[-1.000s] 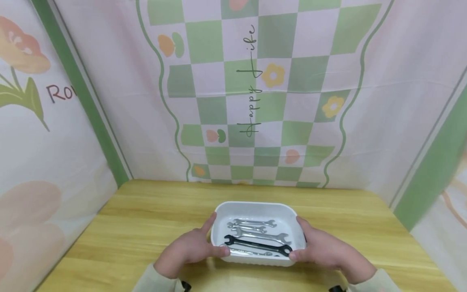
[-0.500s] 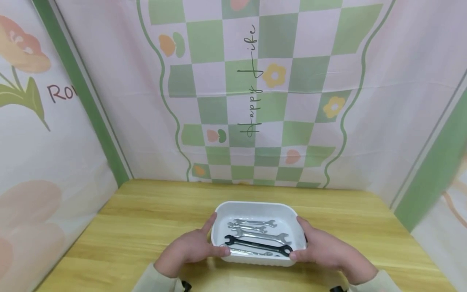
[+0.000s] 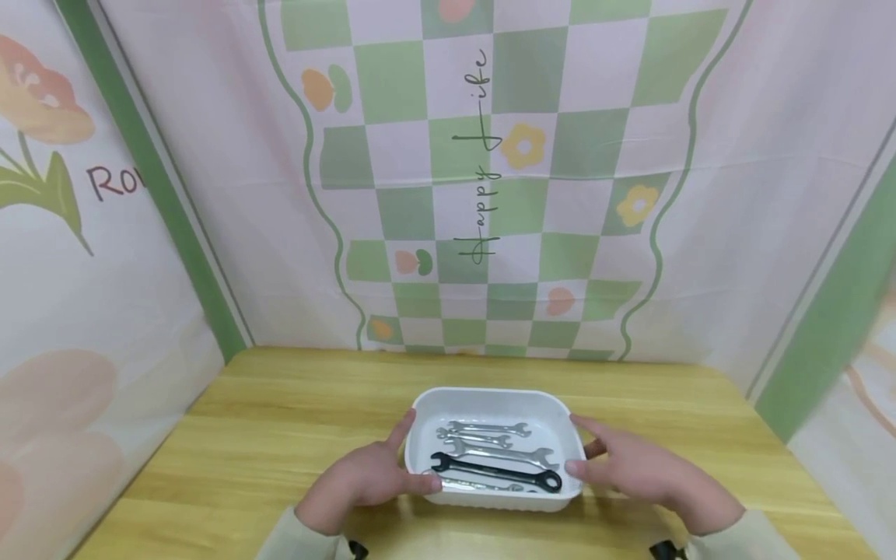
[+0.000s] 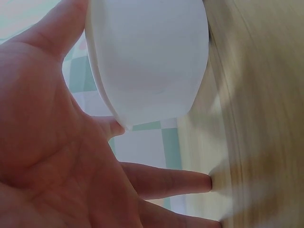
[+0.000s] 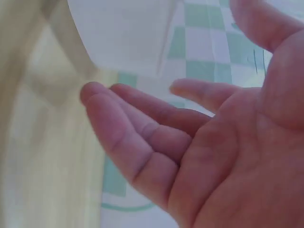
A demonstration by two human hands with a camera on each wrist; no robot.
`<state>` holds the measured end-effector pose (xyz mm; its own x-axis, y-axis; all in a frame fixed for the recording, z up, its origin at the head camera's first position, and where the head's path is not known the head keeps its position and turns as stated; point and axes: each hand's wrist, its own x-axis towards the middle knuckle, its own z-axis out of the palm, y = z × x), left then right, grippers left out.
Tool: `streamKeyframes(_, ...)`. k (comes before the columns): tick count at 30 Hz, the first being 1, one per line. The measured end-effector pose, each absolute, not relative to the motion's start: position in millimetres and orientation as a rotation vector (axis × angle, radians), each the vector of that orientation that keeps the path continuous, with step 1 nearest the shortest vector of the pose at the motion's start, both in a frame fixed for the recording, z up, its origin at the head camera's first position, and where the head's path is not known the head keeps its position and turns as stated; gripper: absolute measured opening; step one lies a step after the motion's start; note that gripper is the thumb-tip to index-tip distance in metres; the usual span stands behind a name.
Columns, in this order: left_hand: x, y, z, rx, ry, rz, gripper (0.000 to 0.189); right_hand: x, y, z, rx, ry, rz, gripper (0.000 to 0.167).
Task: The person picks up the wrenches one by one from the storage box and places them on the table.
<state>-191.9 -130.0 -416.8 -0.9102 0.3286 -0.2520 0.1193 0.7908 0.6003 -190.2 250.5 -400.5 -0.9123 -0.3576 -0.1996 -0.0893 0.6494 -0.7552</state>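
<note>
A white rectangular plastic tub [image 3: 500,502] stands on the wooden table. Several wrenches lie in it side by side: a black combination wrench [image 3: 493,470], a large silver open-end wrench [image 3: 500,453] and smaller silver ones behind and in front. My left hand [image 3: 367,470] spans the tub's left end, thumb over the front rim and index fingertip at the back corner. In the left wrist view, its other straight fingers [image 4: 166,180] reach down to the tabletop. Beside the right end is my right hand [image 3: 637,467], its fingers loosely bent and apart from the tub wall [image 5: 123,35] in the right wrist view.
The light wooden table [image 3: 301,397] runs back to a fabric curtain [image 3: 392,210] printed with green checks, flowers and lettering. More printed fabric [image 3: 105,311] hangs along the left side, with a further panel [image 3: 833,334] on the right.
My right hand has drawn off to the right, its thumb leaving the front rim and its fingers parting from the tub. My left hand, the tub and the wrenches look unmoved.
</note>
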Motion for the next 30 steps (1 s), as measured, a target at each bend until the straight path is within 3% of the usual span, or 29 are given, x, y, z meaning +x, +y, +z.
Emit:
streamKeyframes(6,-192.5,-128.6,-415.5,0.341,2.640,0.847,0.123,-213.5,292.2,-380.1,-0.385,2.382,-1.409,0.069)
streamKeyframes(10,-191.8,-129.1,-415.9,0.336,2.644,0.841,0.122,-235.2,326.3,-367.3,-0.627,1.972,-1.739,0.052)
streamKeyframes(14,-191.0,-129.8,-417.0,0.331,2.641,0.846,0.121,-252.0,342.5,-353.2,-0.807,1.696,-1.822,0.050)
streamKeyframes(30,-188.9,-131.0,-418.1,0.352,2.655,0.856,0.122,-283.5,294.0,-314.4,-0.692,2.133,-1.511,0.047)
